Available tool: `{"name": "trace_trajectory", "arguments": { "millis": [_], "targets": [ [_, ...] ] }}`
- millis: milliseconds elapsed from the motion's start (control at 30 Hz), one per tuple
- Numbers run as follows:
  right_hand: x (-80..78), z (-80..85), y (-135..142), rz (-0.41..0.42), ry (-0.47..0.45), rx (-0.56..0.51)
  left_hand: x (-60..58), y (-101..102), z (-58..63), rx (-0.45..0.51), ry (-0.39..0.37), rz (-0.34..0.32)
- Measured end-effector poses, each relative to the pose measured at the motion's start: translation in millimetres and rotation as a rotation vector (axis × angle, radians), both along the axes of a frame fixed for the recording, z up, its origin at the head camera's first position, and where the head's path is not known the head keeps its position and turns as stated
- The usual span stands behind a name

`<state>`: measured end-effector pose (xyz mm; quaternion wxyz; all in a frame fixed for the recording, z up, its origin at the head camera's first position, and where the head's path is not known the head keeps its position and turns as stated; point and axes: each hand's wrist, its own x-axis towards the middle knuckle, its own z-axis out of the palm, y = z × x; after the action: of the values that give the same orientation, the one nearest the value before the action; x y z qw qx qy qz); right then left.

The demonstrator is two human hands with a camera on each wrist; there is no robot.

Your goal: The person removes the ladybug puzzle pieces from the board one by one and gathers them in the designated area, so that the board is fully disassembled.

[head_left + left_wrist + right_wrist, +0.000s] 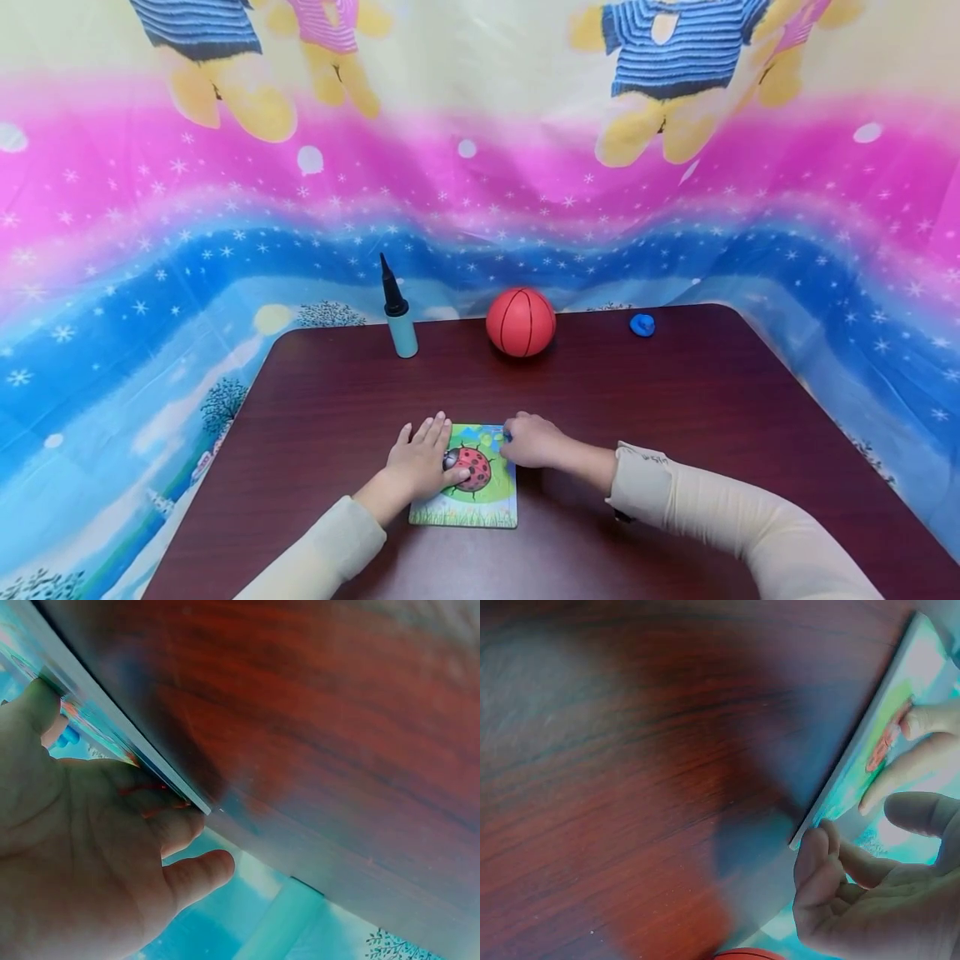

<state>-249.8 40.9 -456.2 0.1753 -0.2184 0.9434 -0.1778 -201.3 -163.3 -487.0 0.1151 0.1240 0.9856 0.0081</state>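
A square ladybug picture board (483, 510), which looks like a jigsaw puzzle, lies flat on the dark red-brown table. My left hand (420, 467) rests on its left side, fingers straight, with the thumb over the ladybug (474, 468). In the left wrist view that palm (82, 847) lies along the board's edge. At the far right corner my right hand (531, 440) touches the board with curled fingers. The right wrist view shows the right thumb (919, 812) apart from the fingers and nothing seen between them. A small dark blue patch by those fingertips is too small to tell.
Along the table's (337, 400) far edge stand a teal hand pump (403, 333) with a black nozzle and a red ball (521, 322) with black lines. A small blue lump (642, 325) lies farther right. A printed cloth (465, 200) hangs around the table.
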Motion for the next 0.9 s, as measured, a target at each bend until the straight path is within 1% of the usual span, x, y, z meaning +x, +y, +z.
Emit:
{"name": "trace_trajectory", "arguments": {
  "millis": [167, 267, 333, 400, 633, 767, 900],
  "targets": [
    [-5.3, 1.9, 1.3, -0.13, -0.246, -0.233, 0.5, -0.6, 0.5, 0.001, 0.005, -0.001],
    [-6.7, 3.1, 1.6, -0.179, -0.342, -0.306, 1.2, -0.9, 0.2, 0.003, 0.01, -0.002],
    [-7.5, 3.5, 1.4, -0.202, -0.367, -0.326, 1.9, -1.2, -0.3, 0.006, 0.009, 0.0],
    [-8.2, 3.2, 1.0, -0.218, -0.373, -0.326, 2.6, -1.5, -0.4, 0.012, 0.008, 0.002],
    [-2.8, 6.8, -1.0, -0.21, -0.419, -0.27, 3.1, -0.7, -0.3, 0.023, 0.007, 0.002],
    [-2.1, 7.8, -2.6, -0.255, -0.464, -0.286, 3.5, 0.5, 1.2, 0.03, 0.01, 0.002],
    [-4.8, 6.9, -3.4, -0.32, -0.492, -0.323, 3.5, -0.1, 2.3, 0.033, 0.007, 0.004]
  ]
}}
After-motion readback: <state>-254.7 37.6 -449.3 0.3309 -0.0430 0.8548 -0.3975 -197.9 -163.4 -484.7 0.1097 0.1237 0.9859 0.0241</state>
